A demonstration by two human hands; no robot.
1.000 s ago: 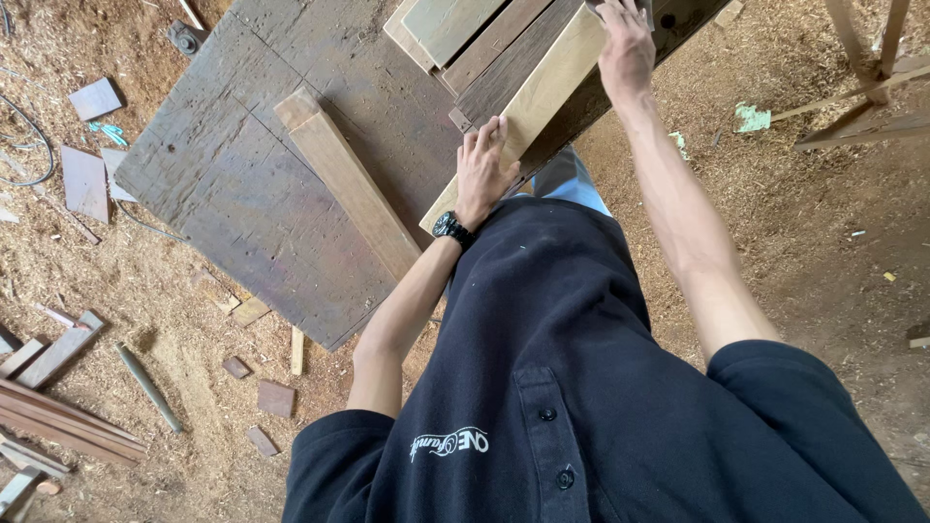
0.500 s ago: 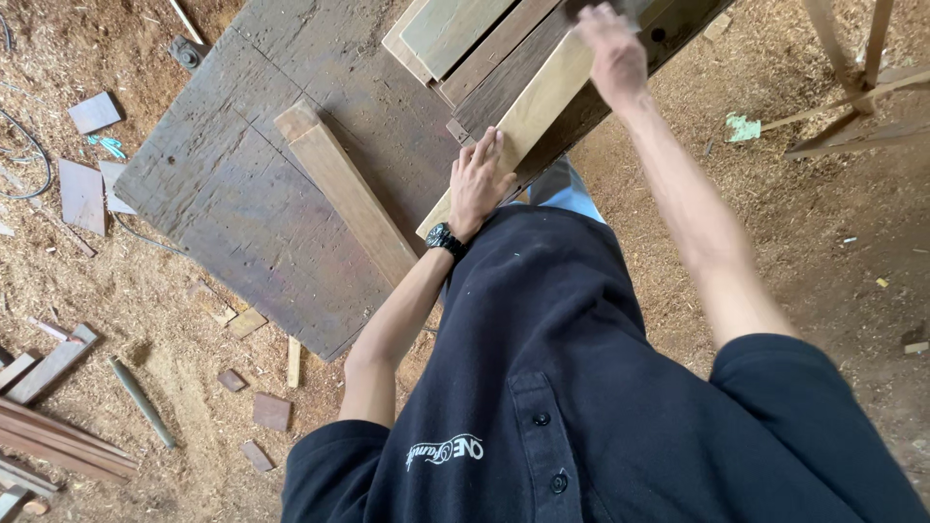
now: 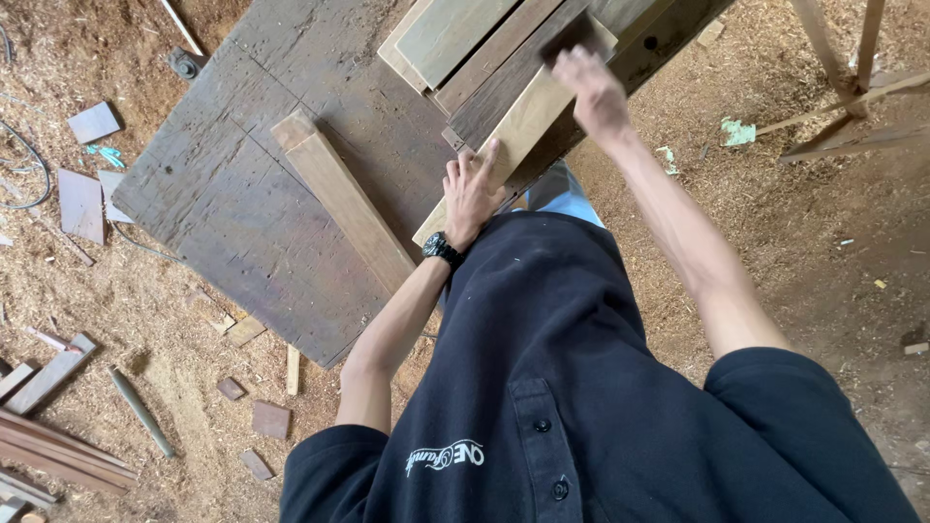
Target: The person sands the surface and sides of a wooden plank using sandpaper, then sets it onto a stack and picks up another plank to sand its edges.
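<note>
A pale wooden plank (image 3: 528,121) lies slanted across the near edge of a dark weathered workbench (image 3: 242,194). My left hand (image 3: 473,189), with a black watch on the wrist, presses flat on the plank's near end, fingers spread. My right hand (image 3: 596,92) is blurred with motion at the plank's far end. It grips a small dark block (image 3: 572,34) that rests on the plank's top face. Several boards (image 3: 455,39) are stacked beside the plank. A second, longer plank (image 3: 344,199) lies loose on the bench to the left of my left hand.
Sawdust covers the floor. Wood offcuts (image 3: 271,418) and long strips (image 3: 48,455) lie at the lower left, with flat scraps (image 3: 82,199) and a cable at the far left. A small round metal part (image 3: 184,63) sits by the bench's far corner. A wooden frame (image 3: 843,87) stands at the upper right.
My right hand has slid with the dark block along the plank a little toward me. My left hand has stayed pressed on the plank's near end.
</note>
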